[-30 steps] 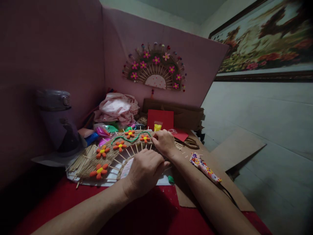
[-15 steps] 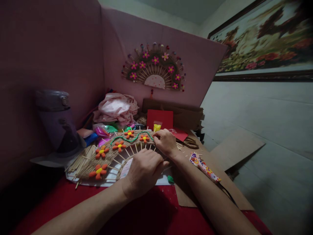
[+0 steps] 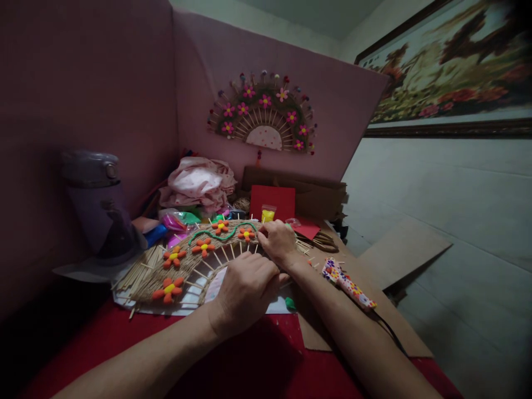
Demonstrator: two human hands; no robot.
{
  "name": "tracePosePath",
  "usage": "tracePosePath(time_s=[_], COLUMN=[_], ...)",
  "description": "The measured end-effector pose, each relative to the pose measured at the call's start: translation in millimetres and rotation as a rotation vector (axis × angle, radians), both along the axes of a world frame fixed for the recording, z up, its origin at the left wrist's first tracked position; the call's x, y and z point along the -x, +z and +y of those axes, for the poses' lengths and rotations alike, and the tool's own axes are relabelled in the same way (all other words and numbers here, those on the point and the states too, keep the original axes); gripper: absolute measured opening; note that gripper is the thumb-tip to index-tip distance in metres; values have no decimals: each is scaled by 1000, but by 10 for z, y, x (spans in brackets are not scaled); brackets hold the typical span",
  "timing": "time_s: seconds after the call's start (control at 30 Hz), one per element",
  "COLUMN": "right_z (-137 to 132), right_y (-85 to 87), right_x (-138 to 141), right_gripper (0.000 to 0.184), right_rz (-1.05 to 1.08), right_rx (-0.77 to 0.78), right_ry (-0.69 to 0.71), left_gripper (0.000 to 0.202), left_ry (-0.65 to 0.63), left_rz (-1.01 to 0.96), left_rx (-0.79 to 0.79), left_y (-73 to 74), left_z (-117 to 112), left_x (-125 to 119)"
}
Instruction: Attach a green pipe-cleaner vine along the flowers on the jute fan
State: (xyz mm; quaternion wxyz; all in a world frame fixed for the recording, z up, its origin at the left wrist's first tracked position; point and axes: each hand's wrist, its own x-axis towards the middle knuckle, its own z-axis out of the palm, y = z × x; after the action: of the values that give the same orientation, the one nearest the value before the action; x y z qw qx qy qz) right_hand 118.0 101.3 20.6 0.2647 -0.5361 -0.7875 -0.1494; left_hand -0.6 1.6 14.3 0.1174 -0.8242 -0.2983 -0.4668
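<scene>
My left hand (image 3: 245, 291) lies on the lower middle of the fan (image 3: 183, 266), knuckles up, fingers curled under against its bare sticks; I cannot tell whether they grip anything. My right hand (image 3: 279, 242) sits just beyond it at the fan's upper right edge, fingers pressed together in a pinch on the woven band, right beside the end of the green cord (image 3: 216, 235) and the nearest orange flower (image 3: 246, 234). What is between the fingertips is hidden. The fan lies flat on the bench (image 3: 257, 360), on white paper over the red cloth, straight ahead of me. A flowered glue gun (image 3: 349, 285) lies on the cardboard (image 3: 316, 327) just right of my right forearm, and a small green lump (image 3: 290, 303) sits near my left thumb. A purple bottle (image 3: 100, 205) stands to the left, with a pink cloth (image 3: 197, 183) and a red card (image 3: 272, 202) behind the fan. A finished fan (image 3: 264, 113) hangs on the pink wall.
</scene>
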Motion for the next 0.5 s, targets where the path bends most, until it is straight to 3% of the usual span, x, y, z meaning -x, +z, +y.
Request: tracePosePath(time_s=[0.13,0.23,0.37,0.5], right_z=[-11,-13,-16,-59], right_y=[108,210,271,243], right_x=[-141,-328,-569,-707], right_gripper=[24,20,16,18], right_rz=[113,271,360,347], right_rx=[-57,-136,-192,-173], right_ry=[26,10,54,64], left_gripper=[28,28,27,14], left_ry=[3,26,113,92], left_rz=[24,13,-138,-269], left_rx=[14,30,89,165], left_y=[0,-8,-30,-52], left_z=[14,47,114,179], left_x=[13,38,93,140])
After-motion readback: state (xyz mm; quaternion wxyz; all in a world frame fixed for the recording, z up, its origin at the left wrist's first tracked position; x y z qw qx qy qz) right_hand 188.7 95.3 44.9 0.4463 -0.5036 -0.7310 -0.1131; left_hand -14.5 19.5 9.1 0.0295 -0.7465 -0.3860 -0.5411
